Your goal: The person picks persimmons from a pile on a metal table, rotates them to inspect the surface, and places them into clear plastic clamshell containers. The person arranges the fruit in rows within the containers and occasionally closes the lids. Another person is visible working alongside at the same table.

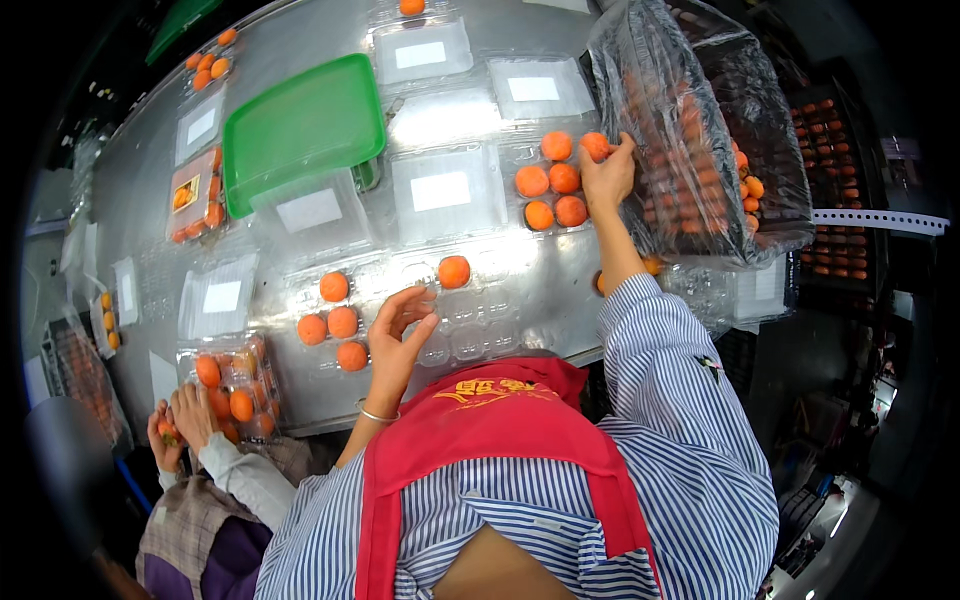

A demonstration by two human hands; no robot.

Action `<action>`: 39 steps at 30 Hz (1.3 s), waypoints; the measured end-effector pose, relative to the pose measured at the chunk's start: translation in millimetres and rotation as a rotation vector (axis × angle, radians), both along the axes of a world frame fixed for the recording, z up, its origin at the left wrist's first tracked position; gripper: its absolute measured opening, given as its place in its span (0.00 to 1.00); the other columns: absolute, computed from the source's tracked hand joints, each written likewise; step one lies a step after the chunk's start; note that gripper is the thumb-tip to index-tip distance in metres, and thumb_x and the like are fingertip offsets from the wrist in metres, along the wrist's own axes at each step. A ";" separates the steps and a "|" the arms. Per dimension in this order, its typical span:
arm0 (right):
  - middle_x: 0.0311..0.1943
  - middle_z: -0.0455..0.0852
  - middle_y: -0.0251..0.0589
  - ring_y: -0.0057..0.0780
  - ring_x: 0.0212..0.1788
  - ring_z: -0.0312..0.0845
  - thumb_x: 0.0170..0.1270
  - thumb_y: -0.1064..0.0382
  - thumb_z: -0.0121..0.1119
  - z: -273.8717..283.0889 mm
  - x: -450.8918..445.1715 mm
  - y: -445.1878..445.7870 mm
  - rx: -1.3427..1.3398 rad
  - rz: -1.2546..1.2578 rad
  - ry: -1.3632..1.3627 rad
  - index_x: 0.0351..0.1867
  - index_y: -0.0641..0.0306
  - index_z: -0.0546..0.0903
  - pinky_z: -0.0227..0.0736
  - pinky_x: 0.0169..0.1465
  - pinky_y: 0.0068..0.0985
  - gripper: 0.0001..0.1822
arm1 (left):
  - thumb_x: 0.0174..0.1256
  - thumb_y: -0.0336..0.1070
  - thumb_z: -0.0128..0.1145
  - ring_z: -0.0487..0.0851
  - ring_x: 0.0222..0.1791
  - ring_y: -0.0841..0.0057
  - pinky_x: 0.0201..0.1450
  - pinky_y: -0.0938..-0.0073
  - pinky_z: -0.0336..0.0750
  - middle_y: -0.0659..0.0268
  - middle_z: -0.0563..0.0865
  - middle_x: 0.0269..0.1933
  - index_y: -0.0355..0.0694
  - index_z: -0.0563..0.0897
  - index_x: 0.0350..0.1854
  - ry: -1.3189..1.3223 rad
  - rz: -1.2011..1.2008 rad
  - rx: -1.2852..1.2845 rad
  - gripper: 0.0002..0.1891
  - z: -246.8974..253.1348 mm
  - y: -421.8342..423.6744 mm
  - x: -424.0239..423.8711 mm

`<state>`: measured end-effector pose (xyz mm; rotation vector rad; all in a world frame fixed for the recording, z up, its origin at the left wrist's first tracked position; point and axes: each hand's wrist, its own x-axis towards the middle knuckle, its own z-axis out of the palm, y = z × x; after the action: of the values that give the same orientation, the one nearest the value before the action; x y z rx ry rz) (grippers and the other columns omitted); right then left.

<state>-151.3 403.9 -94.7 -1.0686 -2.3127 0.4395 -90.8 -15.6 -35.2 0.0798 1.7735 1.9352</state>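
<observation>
My right hand [609, 176] has its fingers on an orange persimmon-like fruit [595, 146] at the upper right corner of a clear plastic clamshell tray [510, 154], where several more such fruits lie. Below my left hand [401, 322], and to both sides of it, are clear clamshell trays; its fingers are apart and curled with nothing between them. One fruit [454, 271] sits in the mostly bare tray [469, 322] to its right. Several fruits [343, 322] rest in the tray to its left. The clamshell lids bear white labels [439, 191].
A green plastic tray [304, 127] lies on the metal table [300, 397]. At the right stands a crate of fruit lined with clear plastic film [675, 150]. A co-worker's hands [193, 416] are at a filled clamshell [240, 375] at lower left. Stacked fruit trays [832, 187] stand far right.
</observation>
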 end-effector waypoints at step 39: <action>0.45 0.84 0.38 0.30 0.48 0.80 0.69 0.63 0.70 -60.3 -1.2 76.4 -0.463 0.252 0.140 0.52 0.59 0.91 0.78 0.54 0.29 0.13 | 0.72 0.24 0.64 0.84 0.57 0.77 0.62 0.75 0.78 0.61 0.88 0.59 0.35 0.80 0.67 -0.228 -0.037 -0.077 0.21 -10.9 34.6 -42.1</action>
<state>-152.5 480.3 -155.0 -0.9083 -2.2804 1.1549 -132.9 19.0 -46.1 -0.1294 1.6802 1.7711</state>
